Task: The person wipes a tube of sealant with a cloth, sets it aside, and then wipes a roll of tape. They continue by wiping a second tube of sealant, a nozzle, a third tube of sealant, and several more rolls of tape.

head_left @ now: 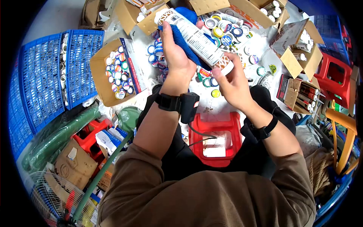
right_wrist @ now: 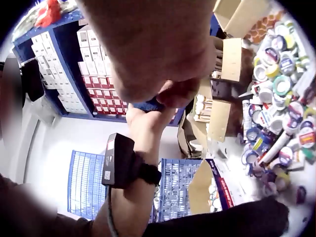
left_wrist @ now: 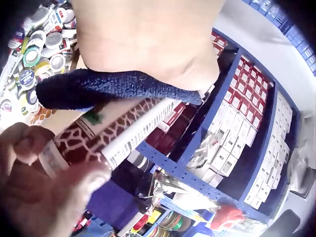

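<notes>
In the head view a white can (head_left: 196, 39) with a brown giraffe-like print at its ends is held slantwise above the table. My left hand (head_left: 177, 56) holds a dark blue cloth (head_left: 181, 44) against the can's side, thumb pointing up along it. At the can's lower end my right hand (head_left: 236, 83) grips with thumb and fingers. The left wrist view shows the cloth (left_wrist: 113, 86) bunched under the left palm, lying along the printed can (left_wrist: 123, 128). Only a bit of cloth (right_wrist: 150, 105) shows in the right wrist view; the right hand (right_wrist: 163, 64) hides the can there.
Small round tubs and rolls (head_left: 227, 39) are heaped on the white table beyond my hands. A cardboard box (head_left: 97, 77) of similar pieces stands left, and a box of tubes (head_left: 289, 92) right. A red stool (head_left: 194, 151) sits between my legs. Blue crates (head_left: 41, 75) stand far left.
</notes>
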Tool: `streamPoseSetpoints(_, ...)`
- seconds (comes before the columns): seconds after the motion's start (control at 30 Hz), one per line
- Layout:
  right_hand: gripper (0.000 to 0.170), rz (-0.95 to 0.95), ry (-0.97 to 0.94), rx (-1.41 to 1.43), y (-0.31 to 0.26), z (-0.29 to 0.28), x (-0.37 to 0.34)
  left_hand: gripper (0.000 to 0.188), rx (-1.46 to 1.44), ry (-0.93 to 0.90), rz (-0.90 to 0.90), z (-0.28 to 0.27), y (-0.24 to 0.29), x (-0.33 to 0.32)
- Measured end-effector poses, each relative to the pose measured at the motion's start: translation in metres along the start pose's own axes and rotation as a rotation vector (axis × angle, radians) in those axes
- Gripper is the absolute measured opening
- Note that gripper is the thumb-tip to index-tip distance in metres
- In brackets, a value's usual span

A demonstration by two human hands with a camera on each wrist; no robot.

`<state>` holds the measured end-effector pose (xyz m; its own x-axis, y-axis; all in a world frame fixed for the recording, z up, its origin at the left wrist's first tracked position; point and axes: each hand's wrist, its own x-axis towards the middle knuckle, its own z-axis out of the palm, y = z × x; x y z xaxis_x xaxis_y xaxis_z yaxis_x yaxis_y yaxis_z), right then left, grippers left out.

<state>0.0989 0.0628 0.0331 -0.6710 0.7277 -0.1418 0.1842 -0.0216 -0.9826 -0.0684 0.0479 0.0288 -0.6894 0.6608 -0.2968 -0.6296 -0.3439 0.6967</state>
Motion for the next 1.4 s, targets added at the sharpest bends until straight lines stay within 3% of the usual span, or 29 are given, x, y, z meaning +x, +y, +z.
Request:
streamPoseSetpoints(0.03,0.045,0.235,-0.104,0.167,-0.006,-0.003,-0.001,0.062,-0.021,-0.002,-0.023,0.002,0.004,-0.002)
streamPoseSetpoints(0.07,0.045,0.234,-0.100,0.166,-0.010,-0.006,0.001,0.064,-0.044,-0.007,-0.043,0.003,0.007,-0.001)
streamPoseSetpoints(0.13,0.045,0.585,-0.328,0.918,-0.014,-0.010,0.006,0.066,-0.053,-0.098,-0.072,-0.001,0.010,0.005)
streamPoseSetpoints(0.17,0.052,0.700,-0.427,1.079,-0.013,-0.013,0.007,0.066,-0.043,-0.114,-0.108,-0.002,0.008,0.004)
streamPoseSetpoints(0.2,0.052,0.698,-0.425,1.079,-0.011,-0.013,0.008,0.066,-0.034,-0.129,-0.144,-0.001,0.007,0.000)
streamPoseSetpoints(0.27,0.061,0.712,-0.620,1.273,-0.003,-0.012,0.007,0.063,0.019,-0.169,-0.252,0.000,0.000,-0.013)
streamPoseSetpoints(0.3,0.069,0.704,-0.557,1.179,-0.006,-0.015,0.009,0.061,0.106,-0.169,-0.288,-0.002,-0.005,-0.020)
streamPoseSetpoints(0.33,0.067,0.607,-0.581,0.934,-0.007,-0.024,0.014,0.059,0.191,-0.167,-0.321,-0.003,-0.008,-0.025)
streamPoseSetpoints(0.4,0.064,0.488,-0.581,0.176,-0.016,-0.045,0.028,0.050,0.043,-0.123,-0.281,-0.002,-0.014,-0.022)
streamPoseSetpoints(0.43,0.054,0.356,-0.449,-0.027,-0.015,-0.055,0.034,0.047,0.209,-0.207,-0.137,-0.002,-0.012,-0.019)
streamPoseSetpoints(0.47,0.046,0.223,-0.241,0.054,0.006,-0.069,0.039,0.048,0.375,-0.292,0.005,-0.002,-0.009,-0.017)
streamPoseSetpoints(0.5,0.045,0.211,-0.036,0.242,0.006,-0.076,0.046,0.050,0.557,-0.382,0.074,-0.003,-0.002,-0.016)
streamPoseSetpoints(0.53,0.054,0.086,0.038,0.295,0.002,-0.082,0.051,0.056,0.828,-0.448,0.144,-0.004,0.006,-0.020)
streamPoseSetpoints(0.63,0.059,-0.138,-0.003,0.193,0.002,-0.086,0.052,0.072,1.240,-0.628,0.325,-0.003,0.005,-0.032)
streamPoseSetpoints(0.73,0.042,0.008,0.022,-0.058,-0.007,-0.080,0.049,0.070,1.378,-0.675,-0.001,0.002,0.007,-0.048)
streamPoseSetpoints(0.77,0.036,0.077,0.021,0.006,-0.016,-0.078,0.046,0.070,1.380,-0.678,-0.007,-0.001,0.005,-0.049)
streamPoseSetpoints(0.87,0.034,-0.052,0.173,0.101,-0.008,-0.079,0.050,0.068,1.137,-0.683,-0.100,-0.011,0.001,-0.042)
streamPoseSetpoints(0.93,0.035,-0.065,0.173,0.246,0.003,-0.094,0.056,0.057,0.636,-0.742,-0.471,-0.016,0.006,-0.037)
streamPoseSetpoints(0.97,0.037,-0.036,0.182,0.329,0.002,-0.101,0.056,0.050,0.404,-0.604,-0.749,-0.016,0.016,-0.041)
streamPoseSetpoints(1.0,0.040,-0.008,0.188,0.415,-0.003,-0.106,0.057,0.053,0.143,-0.560,-0.837,-0.015,0.015,-0.043)
streamPoseSetpoints(1.07,0.041,-0.098,0.096,0.649,0.004,-0.108,0.061,0.057,-0.187,-0.362,-0.755,-0.008,0.014,-0.049)
streamPoseSetpoints(1.13,0.039,-0.062,0.125,0.643,0.010,-0.096,0.064,0.063,-0.209,-0.287,-0.511,-0.005,0.008,-0.046)
streamPoseSetpoints(1.2,0.036,-0.003,0.155,0.448,0.022,-0.081,0.056,0.065,-0.330,-0.185,-0.291,-0.007,0.008,-0.041)
streamPoseSetpoints(1.23,0.034,-0.013,0.170,0.312,0.015,-0.066,0.052,0.065,-0.439,-0.269,-0.274,-0.015,0.009,-0.033)
streamPoseSetpoints(1.27,0.033,-0.021,0.183,0.177,0.006,-0.050,0.046,0.065,-0.369,-0.045,-0.272,-0.023,0.009,-0.027)
streamPoseSetpoints(1.33,0.038,-0.011,0.139,-0.018,0.022,-0.023,0.037,0.067,-0.307,0.075,-0.174,-0.023,0.013,-0.019)
streamPoseSetpoints(1.4,0.046,0.156,0.061,0.228,0.023,0.008,0.022,0.066,-0.097,0.319,-0.097,-0.019,0.010,-0.014)
